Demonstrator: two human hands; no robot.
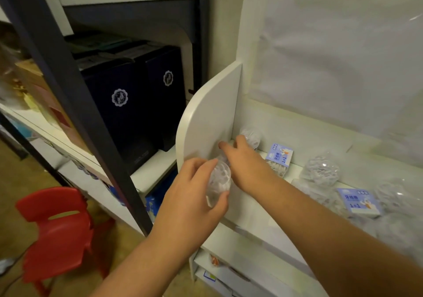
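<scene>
Tub (pixel 218 180), clear w/ white bits inside, gripped by left hand (pixel 190 196); right hand (pixel 245 161) unclenched.

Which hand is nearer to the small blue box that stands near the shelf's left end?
Right. The right hand lies just left of the blue box, close beside it. The left hand is farther left and nearer the camera, holding a clear container.

Left hand (pixel 190 196) gripping clear tub (pixel 218 181), white shelf (pixel 206 113)

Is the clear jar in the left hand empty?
Not empty: small white pieces show through the clear jar that the left hand grips.
</scene>
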